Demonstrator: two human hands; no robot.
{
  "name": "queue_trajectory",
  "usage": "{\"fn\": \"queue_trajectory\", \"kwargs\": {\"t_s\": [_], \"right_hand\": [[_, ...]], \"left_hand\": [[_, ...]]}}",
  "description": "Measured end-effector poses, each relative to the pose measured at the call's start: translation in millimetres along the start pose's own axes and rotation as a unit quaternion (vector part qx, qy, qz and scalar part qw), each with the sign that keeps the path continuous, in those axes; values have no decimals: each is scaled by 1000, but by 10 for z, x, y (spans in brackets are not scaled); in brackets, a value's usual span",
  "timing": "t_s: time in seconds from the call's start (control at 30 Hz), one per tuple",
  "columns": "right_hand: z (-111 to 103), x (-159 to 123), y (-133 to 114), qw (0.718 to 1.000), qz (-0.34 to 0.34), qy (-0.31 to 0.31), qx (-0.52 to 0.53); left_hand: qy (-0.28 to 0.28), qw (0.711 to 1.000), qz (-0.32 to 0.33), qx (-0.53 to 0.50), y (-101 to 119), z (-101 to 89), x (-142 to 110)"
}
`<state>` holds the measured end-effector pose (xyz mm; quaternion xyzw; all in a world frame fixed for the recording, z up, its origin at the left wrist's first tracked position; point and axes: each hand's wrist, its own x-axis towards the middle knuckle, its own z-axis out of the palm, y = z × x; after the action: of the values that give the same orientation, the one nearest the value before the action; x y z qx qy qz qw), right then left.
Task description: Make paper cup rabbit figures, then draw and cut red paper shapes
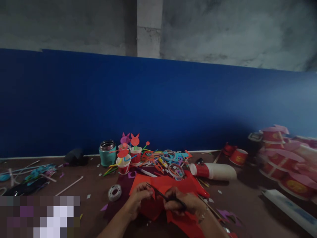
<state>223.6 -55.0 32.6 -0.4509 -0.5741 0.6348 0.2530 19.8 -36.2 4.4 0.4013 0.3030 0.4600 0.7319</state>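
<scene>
My right hand [177,200] is closed around the dark handles of a pair of scissors [162,195], whose blades point up and left toward my other hand. In my left hand [138,198] a small piece of red paper [150,194] is pinched between thumb and fingers, right by the blade tips. Beneath both hands lie larger sheets of red paper [183,183], some with cut edges. A dark purple sheet [115,198] shows under the red paper on the left. A roll of white tape [114,192] lies left of my left hand.
Paper cups with cut-out paper animals [123,162] stand behind, beside a teal jar [107,153]. Colourful pipe cleaners and scraps [160,160] are heaped at centre. A stack of white cups [221,171] lies right; red cups with pink paper [274,162] are piled far right. A blue panel [158,99] rises behind.
</scene>
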Motion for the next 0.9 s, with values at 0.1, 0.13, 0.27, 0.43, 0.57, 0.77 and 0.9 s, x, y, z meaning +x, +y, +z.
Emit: {"fn": "queue_trajectory", "kwargs": {"t_s": [0.1, 0.13, 0.27, 0.43, 0.57, 0.77, 0.9], "right_hand": [[-10, -30, -42, 1000, 25, -5, -10], [-11, -45, -64, 999, 32, -9, -14], [-13, -107, -152, 998, 42, -15, -41], [-19, -63, -118, 999, 27, -13, -44], [78, 82, -72, 998, -53, 46, 9], [332, 261, -97, 946, -183, 236, 123], [355, 299, -99, 939, -180, 245, 160]], "left_hand": [[-2, 1000, -9, 2, -26, -2, 9], [-6, 1000, -12, 2, -31, 4, 11], [-25, 999, -17, -10, -19, 41, -5], [-1, 1000, 8, -25, 64, 90, -46], [36, 998, 26, -37, 65, 113, -37], [43, 999, 24, 15, -56, 123, 4], [45, 996, 24, 67, -130, 102, 85]]}}
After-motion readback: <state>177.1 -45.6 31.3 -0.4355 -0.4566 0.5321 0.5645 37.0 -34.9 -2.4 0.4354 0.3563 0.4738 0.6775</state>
